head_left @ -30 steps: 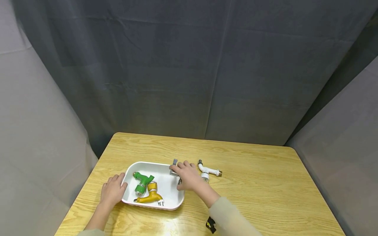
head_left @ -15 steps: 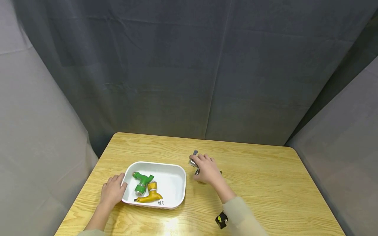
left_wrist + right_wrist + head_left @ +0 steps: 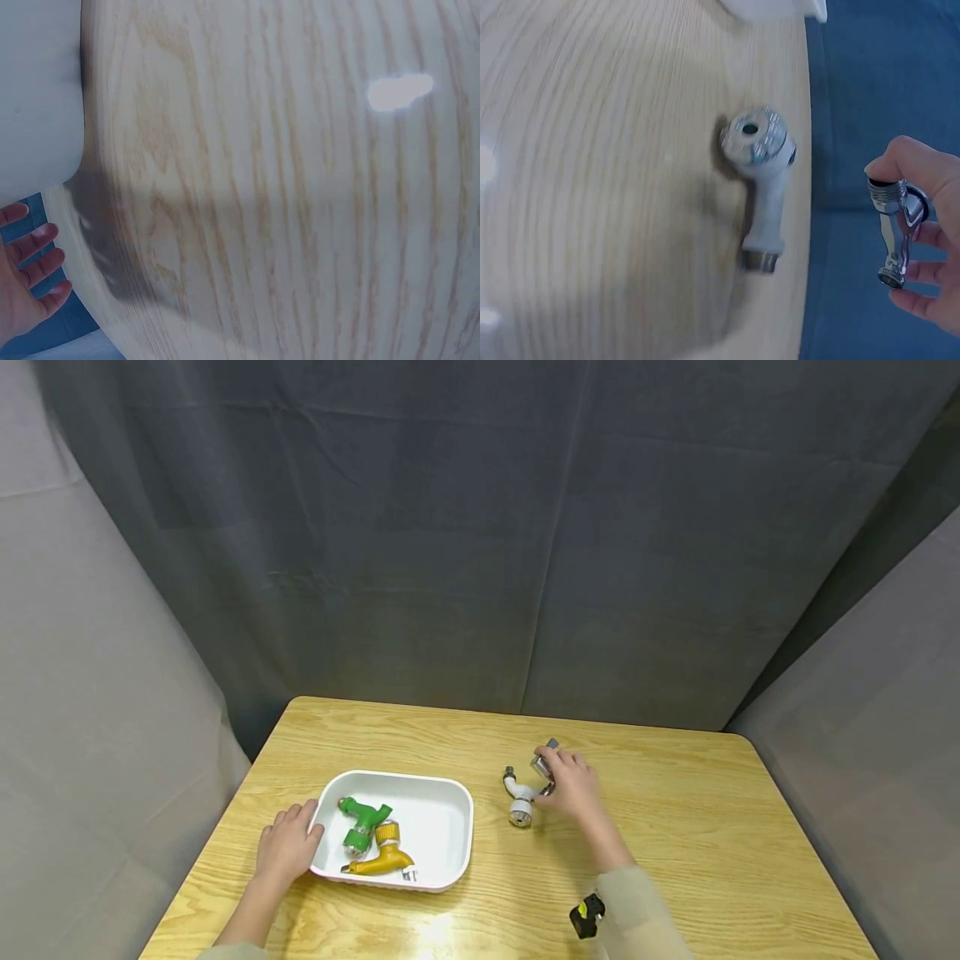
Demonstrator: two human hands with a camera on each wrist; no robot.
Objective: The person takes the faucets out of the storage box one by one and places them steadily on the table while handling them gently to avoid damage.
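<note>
Above the table, right of the white faucet, my right hand [image 3: 573, 787] grips a chrome faucet [image 3: 895, 229] between thumb and fingers. Its threaded end points toward the thumb in the right wrist view. The white faucet [image 3: 520, 808] lies on the table with its round knob toward me, partly hidden by the hand. My left hand [image 3: 287, 843] rests at the left rim of a white tray [image 3: 438, 887], its fingers [image 3: 41, 266] loosely extended along the outside. Inside the tray lie a green faucet [image 3: 362, 825] and a yellow faucet [image 3: 382, 858] with its knob up, close together.
The wooden table [image 3: 697, 843] runs to a rounded back edge. A dark grey curtain [image 3: 420, 568] hangs behind it, with pale cloth [image 3: 97, 735] at the sides. A small black device [image 3: 587, 916] sits at the right wrist.
My right hand has lifted the chrome faucet from over the tray's right side and carried it right, past the white faucet. The left hand and tray have stayed in place.
</note>
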